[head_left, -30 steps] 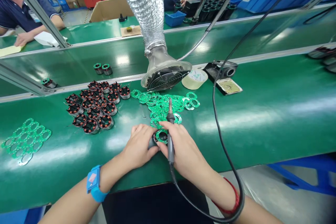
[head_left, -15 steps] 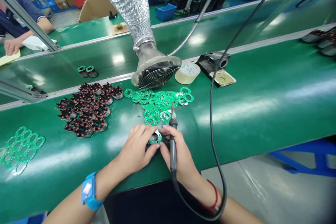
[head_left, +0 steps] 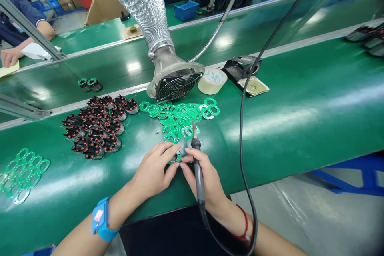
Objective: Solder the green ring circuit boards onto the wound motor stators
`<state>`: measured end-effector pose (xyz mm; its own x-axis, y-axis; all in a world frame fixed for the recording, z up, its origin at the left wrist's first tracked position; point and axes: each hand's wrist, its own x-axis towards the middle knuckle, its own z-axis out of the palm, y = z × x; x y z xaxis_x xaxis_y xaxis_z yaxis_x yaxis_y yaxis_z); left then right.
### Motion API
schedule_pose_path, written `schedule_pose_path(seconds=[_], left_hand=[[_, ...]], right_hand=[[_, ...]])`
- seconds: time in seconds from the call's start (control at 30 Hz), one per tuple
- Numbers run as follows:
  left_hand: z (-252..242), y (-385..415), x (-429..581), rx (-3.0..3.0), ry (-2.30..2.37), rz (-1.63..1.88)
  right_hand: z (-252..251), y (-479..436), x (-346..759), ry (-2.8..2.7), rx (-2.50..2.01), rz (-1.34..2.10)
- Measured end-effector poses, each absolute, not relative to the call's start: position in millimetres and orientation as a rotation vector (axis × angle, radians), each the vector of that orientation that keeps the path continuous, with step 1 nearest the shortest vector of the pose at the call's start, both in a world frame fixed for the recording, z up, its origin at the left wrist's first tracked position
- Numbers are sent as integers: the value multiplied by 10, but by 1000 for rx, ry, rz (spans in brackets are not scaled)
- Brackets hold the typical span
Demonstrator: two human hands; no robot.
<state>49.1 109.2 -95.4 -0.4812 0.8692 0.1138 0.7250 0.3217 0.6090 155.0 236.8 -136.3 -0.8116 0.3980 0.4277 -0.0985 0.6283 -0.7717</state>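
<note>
My left hand [head_left: 156, 166] is closed around a motor stator topped with a green ring-shaped circuit board [head_left: 179, 157]; most of the piece is hidden behind the fingers. In my right hand [head_left: 207, 178] a soldering iron [head_left: 198, 176] points up and away, its tip clear of the board. The fingertips of that hand also reach the board's right edge. Just beyond both hands lies a loose pile of green ring boards [head_left: 180, 116]. Left of the pile stands a group of copper-wound stators [head_left: 97, 124] with black tops.
A fume extractor hood [head_left: 177, 78] hangs over the pile. Behind are a tape roll [head_left: 213, 81] and an iron stand [head_left: 243, 72]. The iron's black cord [head_left: 241, 128] crosses the right side. Ring boards [head_left: 22, 172] lie far left. Two board-topped stators [head_left: 90, 84] sit on the back belt. Co-workers sit opposite.
The two stators on the back belt have shifted left. My fingers have turned slightly around the board, covering more of it. The soldering iron leans a little more to the left.
</note>
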Motion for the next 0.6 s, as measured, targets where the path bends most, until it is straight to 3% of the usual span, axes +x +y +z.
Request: schedule_pose_path(seconds=[0.23,0.43,0.6], left_hand=[[-988,974,330,1500,2297,820],[-794,789,127,1423,2257,557],[-689,744,90,1137,2018,774]], right_hand=[[-1236,2466,1477,-2349,-137,1022],[-1075,2545,1292,-2573,297,954],[-1130,2467,1200,-2574,149,840]])
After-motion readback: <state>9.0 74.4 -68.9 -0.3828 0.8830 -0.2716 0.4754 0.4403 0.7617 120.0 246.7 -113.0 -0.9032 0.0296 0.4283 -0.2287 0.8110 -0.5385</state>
